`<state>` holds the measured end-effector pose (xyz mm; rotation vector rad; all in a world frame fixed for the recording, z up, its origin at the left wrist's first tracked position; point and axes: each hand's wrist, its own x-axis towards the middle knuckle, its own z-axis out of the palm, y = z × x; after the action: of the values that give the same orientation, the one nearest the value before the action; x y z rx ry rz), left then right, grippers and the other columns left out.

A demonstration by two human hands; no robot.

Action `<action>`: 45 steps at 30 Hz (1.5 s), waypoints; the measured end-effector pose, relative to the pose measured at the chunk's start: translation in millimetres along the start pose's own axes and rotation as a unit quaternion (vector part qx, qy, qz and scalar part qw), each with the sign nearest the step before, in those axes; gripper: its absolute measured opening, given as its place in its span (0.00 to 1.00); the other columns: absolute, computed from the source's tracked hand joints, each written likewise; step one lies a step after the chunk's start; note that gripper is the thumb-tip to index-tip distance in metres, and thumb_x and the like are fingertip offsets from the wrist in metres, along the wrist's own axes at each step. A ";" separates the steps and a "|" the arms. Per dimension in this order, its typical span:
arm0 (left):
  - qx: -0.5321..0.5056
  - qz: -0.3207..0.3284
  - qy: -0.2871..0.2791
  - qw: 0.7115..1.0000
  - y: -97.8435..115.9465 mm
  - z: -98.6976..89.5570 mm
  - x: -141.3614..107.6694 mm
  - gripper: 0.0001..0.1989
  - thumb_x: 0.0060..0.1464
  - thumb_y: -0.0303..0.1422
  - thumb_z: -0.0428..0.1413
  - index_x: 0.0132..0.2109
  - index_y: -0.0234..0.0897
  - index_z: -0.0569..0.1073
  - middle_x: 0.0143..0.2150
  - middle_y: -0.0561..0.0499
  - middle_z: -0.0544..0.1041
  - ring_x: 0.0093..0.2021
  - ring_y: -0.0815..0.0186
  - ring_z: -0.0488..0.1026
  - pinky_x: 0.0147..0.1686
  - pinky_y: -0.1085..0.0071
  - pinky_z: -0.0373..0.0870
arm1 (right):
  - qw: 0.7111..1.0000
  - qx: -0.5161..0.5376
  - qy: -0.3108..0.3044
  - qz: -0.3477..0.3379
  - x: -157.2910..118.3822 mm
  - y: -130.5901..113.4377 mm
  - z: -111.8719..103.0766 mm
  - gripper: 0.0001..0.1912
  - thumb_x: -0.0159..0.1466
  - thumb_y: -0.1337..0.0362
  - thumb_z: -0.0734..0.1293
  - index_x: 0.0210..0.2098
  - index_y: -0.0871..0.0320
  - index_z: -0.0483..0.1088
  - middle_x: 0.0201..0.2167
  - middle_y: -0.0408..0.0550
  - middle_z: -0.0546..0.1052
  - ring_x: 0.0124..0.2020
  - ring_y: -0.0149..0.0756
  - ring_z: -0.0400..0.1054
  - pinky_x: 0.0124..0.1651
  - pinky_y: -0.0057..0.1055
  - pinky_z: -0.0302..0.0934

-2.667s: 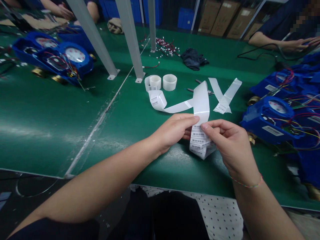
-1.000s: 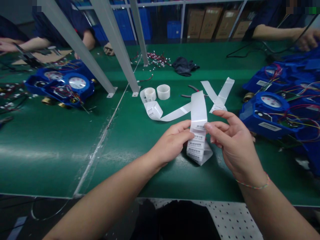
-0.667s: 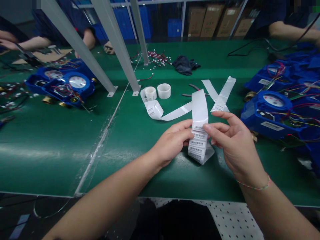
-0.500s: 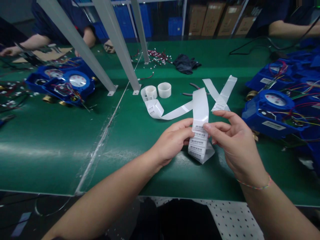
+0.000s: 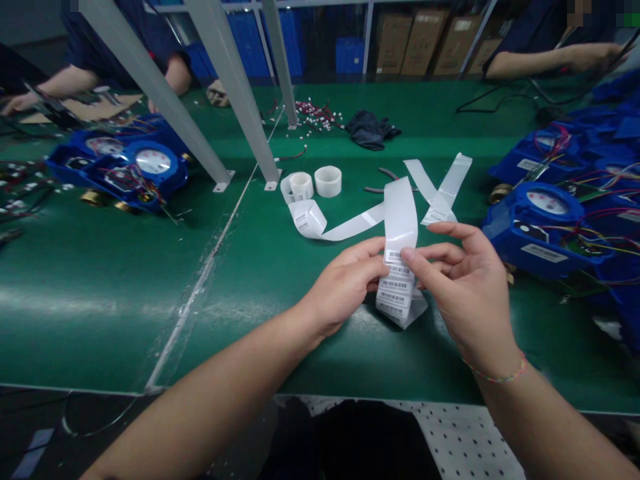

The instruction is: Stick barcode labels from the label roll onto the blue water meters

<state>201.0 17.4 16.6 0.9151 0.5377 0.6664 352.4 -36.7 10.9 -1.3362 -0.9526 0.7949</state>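
Observation:
A white strip of barcode labels (image 5: pixel 395 285) hangs folded between my hands, its blank part standing up above the printed labels. My left hand (image 5: pixel 350 280) pinches the strip's left edge, thumb in front and fingers behind. On the right edge, the thumb of my right hand (image 5: pixel 463 283) presses over the top printed label, with some fingertips hidden behind the strip. From the strip a band runs left to a label roll (image 5: pixel 301 185), beside a second white roll (image 5: pixel 328 181). Crossed label strips (image 5: pixel 440 200) lie beyond my right hand, and grey-handled pliers (image 5: pixel 375 190) are partly covered by the held strip.
Blue meter units with wires stand at the right (image 5: pixel 537 227) and left (image 5: pixel 150 163). Grey metal posts (image 5: pixel 237 100) rise from the green table (image 5: pixel 125 287). A dark cloth (image 5: pixel 370 130) and small connectors (image 5: pixel 320 115) lie farther back. Other people's arms show across the table.
My right thumb has shifted left onto the top printed label, and my right wrist has moved slightly left. At the upper right, another person's forearm has moved further into view.

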 end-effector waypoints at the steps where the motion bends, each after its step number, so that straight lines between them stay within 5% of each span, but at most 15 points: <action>1: -0.002 0.001 0.001 1.000 0.3 0.4 -0.3 0.17 0.56 0.23 0.53 0.50 0.34 0.80 0.38 0.49 0.81 0.35 0.68 0.75 0.39 0.74 0.69 | 1.000 -0.008 0.001 -0.008 -0.9 0.3 0.7 0.29 0.54 0.56 0.82 0.50 0.52 0.68 0.32 0.43 0.80 0.22 0.31 0.71 0.21 0.25 0.64; 9: 0.007 0.016 0.012 1.000 -1.9 2.2 0.0 0.13 0.61 0.32 0.57 0.50 0.32 0.80 0.40 0.46 0.82 0.33 0.68 0.75 0.36 0.74 0.68 | 0.991 -0.092 0.027 -0.090 -6.9 -0.6 3.5 0.25 0.58 0.59 0.80 0.49 0.53 0.69 0.33 0.45 0.81 0.19 0.31 0.69 0.18 0.27 0.58; 17: 0.024 0.033 0.016 0.999 -4.2 0.6 1.4 0.14 0.66 0.31 0.53 0.53 0.32 0.77 0.45 0.44 0.82 0.39 0.64 0.78 0.38 0.72 0.70 | 0.949 -0.226 0.110 -0.190 -6.7 -3.5 1.0 0.25 0.62 0.56 0.76 0.55 0.54 0.68 0.46 0.50 0.78 0.26 0.33 0.71 0.19 0.28 0.56; 20: 0.022 0.036 0.013 0.999 -5.2 0.7 0.9 0.15 0.66 0.33 0.54 0.56 0.33 0.75 0.46 0.44 0.82 0.41 0.62 0.78 0.38 0.71 0.70 | 0.964 -0.204 0.086 -0.151 0.4 2.3 -4.0 0.19 0.66 0.51 0.72 0.51 0.54 0.72 0.47 0.51 0.75 0.35 0.35 0.71 0.26 0.29 0.62; 25: 0.027 0.035 -0.011 0.999 -6.7 3.0 -0.4 0.22 0.64 0.34 0.57 0.63 0.34 0.68 0.41 0.45 0.82 0.37 0.62 0.78 0.37 0.70 0.68 | 0.990 -0.102 -0.090 -0.026 6.5 8.6 -8.5 0.15 0.65 0.49 0.72 0.39 0.55 0.78 0.39 0.48 0.77 0.39 0.39 0.72 0.39 0.35 0.67; 35: 0.046 0.028 -0.013 0.998 -11.5 2.3 -0.8 0.25 0.64 0.37 0.57 0.65 0.36 0.64 0.32 0.51 0.78 0.28 0.68 0.71 0.37 0.70 0.68 | 0.993 -0.016 -0.103 0.048 4.7 11.9 -10.5 0.13 0.59 0.53 0.78 0.33 0.56 0.81 0.33 0.47 0.79 0.35 0.38 0.72 0.38 0.32 0.67; 40: 0.080 0.024 -0.012 0.996 -13.1 0.5 -0.6 0.26 0.64 0.37 0.56 0.67 0.38 0.63 0.32 0.50 0.78 0.29 0.66 0.74 0.35 0.70 0.68 | 0.983 0.080 -0.135 0.096 8.2 5.2 -9.0 0.19 0.62 0.52 0.76 0.48 0.53 0.77 0.43 0.47 0.81 0.42 0.40 0.75 0.44 0.33 0.70; 45: 0.090 -0.010 0.010 0.996 -17.3 -3.7 4.0 0.35 0.61 0.33 0.55 0.71 0.36 0.53 0.36 0.47 0.82 0.32 0.62 0.78 0.37 0.66 0.72 | 0.968 0.110 -0.163 0.153 35.3 -9.3 -11.8 0.20 0.70 0.47 0.66 0.49 0.54 0.76 0.47 0.50 0.81 0.45 0.41 0.77 0.43 0.33 0.72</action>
<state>206.2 14.7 -0.6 1.0719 0.6314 0.6173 377.4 -10.8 24.1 -1.1915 -0.8882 1.3517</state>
